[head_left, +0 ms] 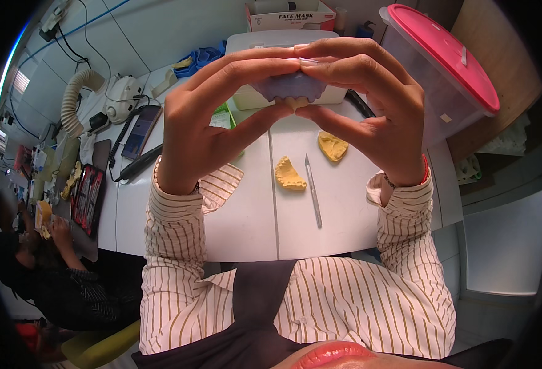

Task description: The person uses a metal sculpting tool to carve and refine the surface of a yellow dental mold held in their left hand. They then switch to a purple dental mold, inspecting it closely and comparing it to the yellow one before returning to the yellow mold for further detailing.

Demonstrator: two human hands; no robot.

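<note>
Raised in front of me, a lavender, putty-like dental mould (290, 87) is gripped at both sides. My left hand (206, 107) and my right hand (385, 104) are closed on it, fingertips meeting over its top and thumbs pressing from below. A small cream-coloured piece (295, 104) shows between the thumb tips at the mould's lower edge. The fingers hide much of the mould. Below on the white table (240, 227) lie a curved yellow dental cast (289, 174), a second yellow cast (333, 146) and a slim metal craft knife (313, 194).
A lidded plastic box (246, 98) stands behind my hands. At the right is a large clear bin (406, 80) with a pink lid (449, 55). A phone (141, 132), a white hose (74, 104) and a red tool case (87, 200) are leftward. A co-worker (68, 277) sits at far left.
</note>
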